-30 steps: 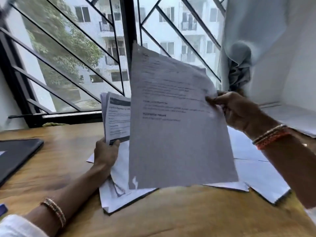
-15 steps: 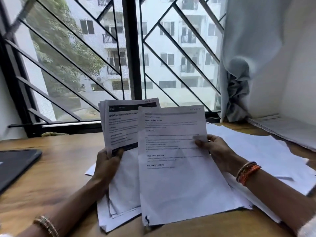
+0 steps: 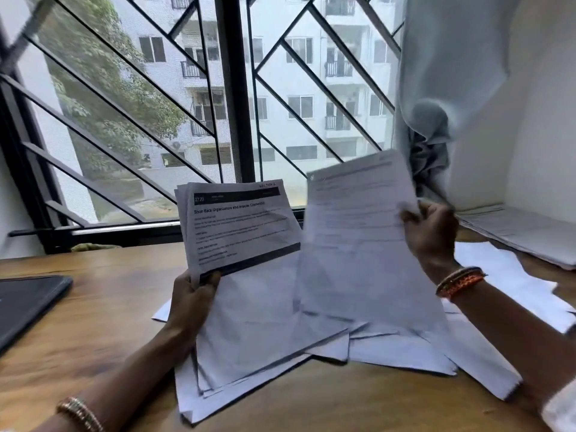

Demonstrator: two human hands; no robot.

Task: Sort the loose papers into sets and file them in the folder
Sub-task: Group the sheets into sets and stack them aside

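Note:
My left hand (image 3: pixel 191 302) grips a thin set of printed sheets (image 3: pixel 240 224) by its lower left corner, held upright with a black header bar facing me. My right hand (image 3: pixel 431 230) pinches the right edge of a single printed sheet (image 3: pixel 358 244), lifted and tilted to the right of that set. Loose white papers (image 3: pixel 268 341) lie scattered on the wooden table (image 3: pixel 93 332) under and between my hands. A dark folder (image 3: pixel 26 302) lies flat at the table's left edge.
More loose sheets (image 3: pixel 511 275) spread to the right, and a flat paper stack (image 3: pixel 523 230) sits on the ledge at the far right. A barred window (image 3: pixel 237 104) and a curtain (image 3: pixel 436 104) stand behind the table.
The single sheet in my right hand has risen off the pile and swung to the right, tilting. The set in my left hand stays nearly where it was.

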